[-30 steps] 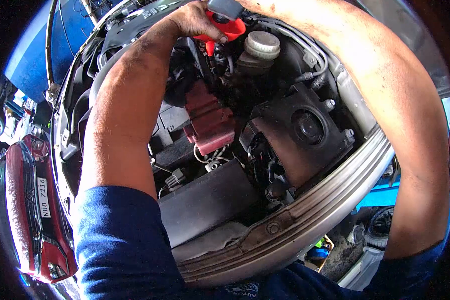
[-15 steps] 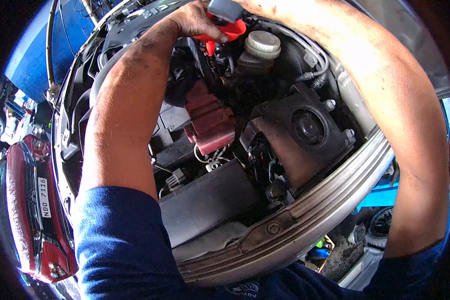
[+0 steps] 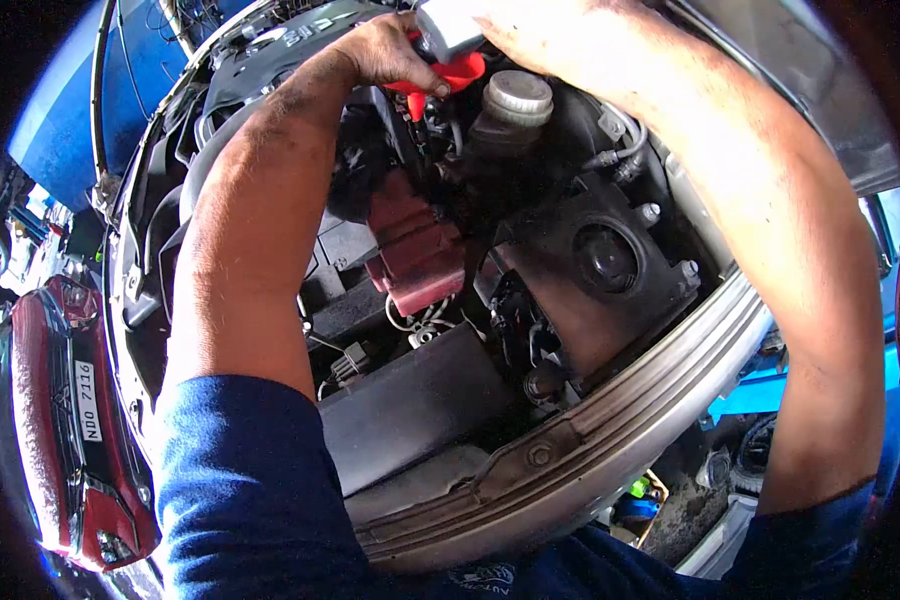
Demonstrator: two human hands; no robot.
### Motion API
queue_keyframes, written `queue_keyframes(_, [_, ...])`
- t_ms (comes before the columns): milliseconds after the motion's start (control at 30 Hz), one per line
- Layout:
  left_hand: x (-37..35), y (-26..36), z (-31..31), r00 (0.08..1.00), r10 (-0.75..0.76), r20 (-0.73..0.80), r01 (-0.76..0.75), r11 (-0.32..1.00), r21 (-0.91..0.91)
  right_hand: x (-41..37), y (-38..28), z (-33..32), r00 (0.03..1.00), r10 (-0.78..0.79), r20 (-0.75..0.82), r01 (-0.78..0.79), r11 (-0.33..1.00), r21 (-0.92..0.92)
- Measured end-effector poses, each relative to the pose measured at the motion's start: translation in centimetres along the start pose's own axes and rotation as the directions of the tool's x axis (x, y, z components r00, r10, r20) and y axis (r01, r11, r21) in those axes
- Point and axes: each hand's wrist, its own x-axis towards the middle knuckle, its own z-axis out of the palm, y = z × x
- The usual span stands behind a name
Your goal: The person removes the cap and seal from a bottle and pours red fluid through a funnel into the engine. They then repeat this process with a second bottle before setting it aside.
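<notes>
Near the top of the view, my left hand [image 3: 395,58] grips a red funnel [image 3: 462,74], its thumb pressed on the rim. The funnel's spout points down into the engine bay. A grey container [image 3: 450,28] is tipped over the funnel's mouth. My right hand [image 3: 518,30] is at the container's right side, its fingers mostly cut off by the frame's top edge. Just right of the funnel stands a reservoir with a pale ribbed cap [image 3: 519,96]. Whether liquid flows cannot be seen.
Below lie a dusty red cover [image 3: 417,245], a black box [image 3: 420,400] and a dark housing [image 3: 595,280]. The car's metal front edge [image 3: 570,455] curves along the bottom. A red car [image 3: 55,420] stands at the left, and a raised panel [image 3: 800,80] is upper right.
The engine bay has shifted slightly left in view. The container has shifted slightly and looks brighter, and the funnel sits a little further left. Both hands keep their places around them.
</notes>
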Motion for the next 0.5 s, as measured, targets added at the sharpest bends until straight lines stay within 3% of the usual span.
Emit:
queue_keyframes(67, [0.0,0.0,-0.1,0.990,-0.098,-0.104,0.107,0.990,0.089,-0.2,1.0,-0.4,1.000,-0.025,-0.001,0.025,0.999,0.027])
queue_keyframes(133, [-1.1,2.4,-1.3,0.987,-0.161,0.004,0.161,0.986,0.044,0.0,1.6,-0.8,0.971,0.032,0.235,-0.071,0.985,0.157])
queue_keyframes(200, [-0.8,2.2,-1.1,0.974,-0.224,0.032,0.223,0.974,0.037,-1.3,2.5,-1.1,0.983,0.047,0.176,-0.075,0.985,0.158])
queue_keyframes(300, [-1.0,2.5,-0.9,0.994,-0.111,-0.009,0.111,0.988,0.110,-1.8,3.1,-1.2,0.926,0.229,0.299,-0.312,0.911,0.270])
queue_keyframes(333, [-1.0,3.0,-0.9,0.995,-0.104,-0.010,0.104,0.988,0.117,-2.2,3.6,-1.3,0.925,0.238,0.295,-0.320,0.909,0.268])
queue_keyframes(433, [-1.2,4.0,-0.3,0.983,-0.183,0.009,0.168,0.918,0.359,-4.3,4.6,-3.8,0.877,0.389,0.283,-0.479,0.667,0.570])
queue_keyframes(467, [-1.3,4.3,-0.3,0.983,-0.183,0.006,0.168,0.915,0.366,-4.5,4.9,-4.6,0.877,0.393,0.277,-0.479,0.665,0.573])
queue_keyframes(500, [-1.2,4.7,-0.4,0.982,-0.185,0.043,0.150,0.898,0.414,-4.5,5.1,-5.1,0.835,0.418,0.358,-0.546,0.552,0.630])
